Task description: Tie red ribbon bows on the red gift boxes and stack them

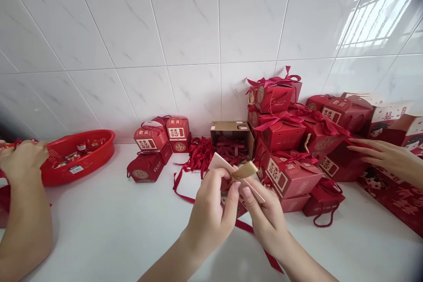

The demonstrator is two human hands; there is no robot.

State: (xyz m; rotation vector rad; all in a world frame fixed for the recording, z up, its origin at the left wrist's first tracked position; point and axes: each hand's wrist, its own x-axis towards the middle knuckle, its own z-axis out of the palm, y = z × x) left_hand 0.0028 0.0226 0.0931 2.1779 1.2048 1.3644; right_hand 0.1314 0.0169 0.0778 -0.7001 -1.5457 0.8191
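Observation:
My left hand (pixel 214 202) and my right hand (pixel 266 211) meet in front of me, fingers pinched on the upper edges of a small red gift box (pixel 240 210). Pale pink flaps (pixel 219 161) of the box stick up between my hands. A gold strip (pixel 245 170) crosses the top where my fingers come together; I cannot tell how it is attached. The lower part of the box is mostly hidden by my hands. A dark red ribbon (pixel 243 225) trails beneath it towards the front right.
Behind my hands lie a heap of red ribbons (pixel 200 152) and an open cardboard box (pixel 229 126). Finished-looking red boxes (pixel 292 176) are stacked right, others (pixel 150 141) left. A red basket (pixel 82 168) holds sweets. Other people's hands (pixel 24 158) (pixel 386 154) reach in from both sides.

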